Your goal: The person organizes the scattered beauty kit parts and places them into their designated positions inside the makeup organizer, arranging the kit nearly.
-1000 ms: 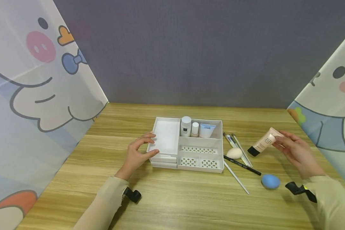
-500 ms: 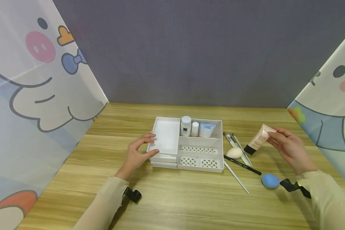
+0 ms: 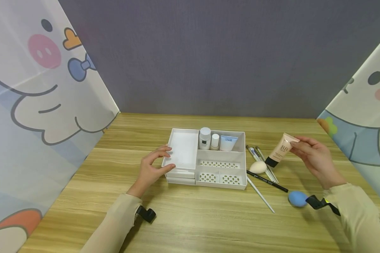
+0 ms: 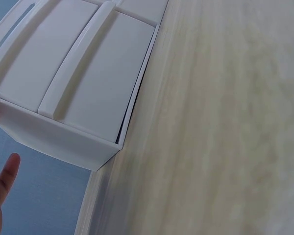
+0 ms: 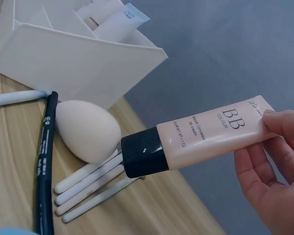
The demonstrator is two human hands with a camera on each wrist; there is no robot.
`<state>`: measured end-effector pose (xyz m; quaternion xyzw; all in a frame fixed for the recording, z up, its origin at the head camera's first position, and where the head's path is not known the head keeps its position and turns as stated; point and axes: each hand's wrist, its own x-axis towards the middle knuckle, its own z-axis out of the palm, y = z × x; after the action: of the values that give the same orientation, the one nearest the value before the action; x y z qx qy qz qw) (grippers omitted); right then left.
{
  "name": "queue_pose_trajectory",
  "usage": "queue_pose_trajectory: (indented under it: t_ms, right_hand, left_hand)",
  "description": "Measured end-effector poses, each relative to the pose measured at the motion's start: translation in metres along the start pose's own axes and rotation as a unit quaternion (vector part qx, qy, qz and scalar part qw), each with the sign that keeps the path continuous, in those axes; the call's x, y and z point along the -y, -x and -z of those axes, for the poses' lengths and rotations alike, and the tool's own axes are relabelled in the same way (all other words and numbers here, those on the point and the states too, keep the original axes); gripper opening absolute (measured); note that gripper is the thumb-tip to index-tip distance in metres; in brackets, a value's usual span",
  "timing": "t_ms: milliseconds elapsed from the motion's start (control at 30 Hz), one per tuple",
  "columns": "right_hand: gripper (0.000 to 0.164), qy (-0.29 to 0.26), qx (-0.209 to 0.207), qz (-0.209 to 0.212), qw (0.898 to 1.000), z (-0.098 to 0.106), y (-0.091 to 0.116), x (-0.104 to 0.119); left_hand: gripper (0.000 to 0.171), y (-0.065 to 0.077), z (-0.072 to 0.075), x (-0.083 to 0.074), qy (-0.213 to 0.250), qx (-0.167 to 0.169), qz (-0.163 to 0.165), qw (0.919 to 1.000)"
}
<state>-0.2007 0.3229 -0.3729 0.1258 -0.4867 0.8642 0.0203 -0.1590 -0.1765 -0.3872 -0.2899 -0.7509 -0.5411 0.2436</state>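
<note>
At three o'clock from the makeup organizer, the right hand pinches the BB cream tube between thumb and fingers, while the left hand, fingers loosely spread, is at the organizer's nine o'clock side.

Right of the white organizer, its floor patterned with oval holes, are a pale pink, black-capped tube, a cream sponge, a black pen and a blue egg-shaped item, with streaked yellow-brown tabletop beneath it.

The pale-pink BB cream tube (black-capped) tilts cap-down in midair.
</note>
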Motion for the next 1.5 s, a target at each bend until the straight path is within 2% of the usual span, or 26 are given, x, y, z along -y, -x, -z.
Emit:
queue_pose_trajectory:
  t_ms: [133,367,533,867,1300,1500]
  right_hand:
    - [0.031,0.002,0.010,0.006,1.000,-0.006,-0.003,0.004]
    - [0.030,0.000,0.022,0.022,1.000,-0.021,-0.007,0.009]
    - [0.029,0.012,0.037,0.032,0.999,-0.030,-0.008,0.008]
    - [0.030,0.049,0.060,0.043,0.996,-0.047,-0.009,0.005]
    - [0.031,0.086,0.067,0.050,0.993,-0.072,-0.015,0.000]
    - [0.033,0.080,0.067,0.069,0.992,-0.082,-0.019,-0.006]
  left_hand:
    - [0.030,0.000,0.000,0.000,-0.002,0.000,0.006,1.0000]
    - [0.035,0.006,0.000,0.030,-0.002,-0.004,-0.002,1.0000]
    - [0.036,0.009,0.000,0.036,0.002,-0.005,-0.005,1.0000]
    - [0.033,0.009,0.001,0.038,0.009,-0.001,-0.005,1.0000]
    - [0.036,0.008,-0.001,0.036,0.003,-0.003,-0.004,1.0000]
    - [0.033,0.002,-0.001,0.012,-0.002,0.000,-0.004,1.0000]
